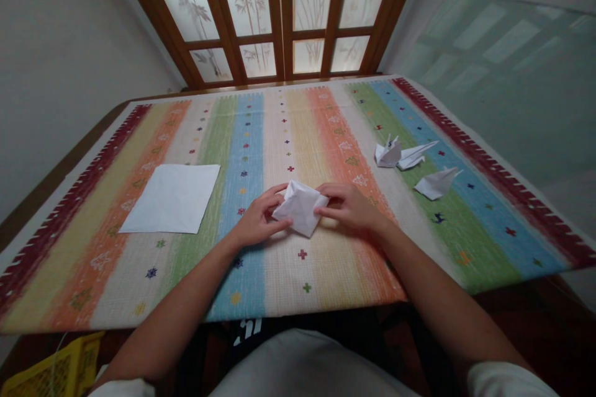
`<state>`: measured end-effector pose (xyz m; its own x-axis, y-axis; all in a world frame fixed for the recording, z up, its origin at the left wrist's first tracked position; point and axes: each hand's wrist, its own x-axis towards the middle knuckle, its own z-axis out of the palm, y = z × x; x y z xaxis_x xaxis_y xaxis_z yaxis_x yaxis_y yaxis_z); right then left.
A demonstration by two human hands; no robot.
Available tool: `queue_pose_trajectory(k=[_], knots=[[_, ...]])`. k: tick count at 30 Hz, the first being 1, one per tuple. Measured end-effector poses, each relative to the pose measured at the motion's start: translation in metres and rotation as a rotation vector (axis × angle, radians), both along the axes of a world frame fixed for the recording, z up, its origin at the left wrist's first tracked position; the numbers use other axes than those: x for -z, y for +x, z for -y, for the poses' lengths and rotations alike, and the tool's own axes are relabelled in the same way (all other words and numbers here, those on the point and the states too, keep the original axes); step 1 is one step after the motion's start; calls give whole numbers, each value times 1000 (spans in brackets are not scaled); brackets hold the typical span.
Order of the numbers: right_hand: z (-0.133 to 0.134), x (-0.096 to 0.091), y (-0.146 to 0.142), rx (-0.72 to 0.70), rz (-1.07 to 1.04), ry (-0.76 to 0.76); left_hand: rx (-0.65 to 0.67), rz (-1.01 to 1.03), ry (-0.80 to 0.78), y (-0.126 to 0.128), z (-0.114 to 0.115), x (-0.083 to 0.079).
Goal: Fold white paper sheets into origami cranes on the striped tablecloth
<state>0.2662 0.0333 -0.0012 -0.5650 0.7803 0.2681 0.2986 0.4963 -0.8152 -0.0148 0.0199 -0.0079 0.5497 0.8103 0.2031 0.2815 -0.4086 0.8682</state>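
A small piece of folded white paper (302, 206), roughly diamond-shaped, is held just above the striped tablecloth in front of me. My left hand (261, 216) pinches its left corner, thumb on the near face and fingers behind. On the opposite corner, my right hand (347, 206) grips with thumb and fingers. A flap with a crease shows along the paper's upper edge; its back side is hidden from me.
Left of my hands lies a stack of square white paper (172, 198). Several folded paper cranes, one of them a white crane (437, 183), rest toward the right. The striped tablecloth (274, 285) covers the table. A yellow plastic basket (56, 366) sits below its left front edge.
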Motion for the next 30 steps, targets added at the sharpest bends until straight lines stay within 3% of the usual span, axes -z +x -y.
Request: queue_pose_trajectory(k=[5, 9, 12, 18, 25, 30], knots=[[1, 6, -4, 167, -55, -141, -132, 134, -170, 8, 1, 10], [2, 11, -9, 207, -139, -208, -219, 292, -295, 14, 1, 16], [2, 11, -11, 205, -91, -194, -250, 240, -201, 12, 0, 16], [3, 14, -12, 139, 118, -5, -245, -177, 158, 9, 1, 16], [1, 26, -9, 184, 307, 138, -202, -344, 299, 14, 5, 24], [3, 22, -8, 144, 286, 260, -205, -436, 362, 17, 8, 23]])
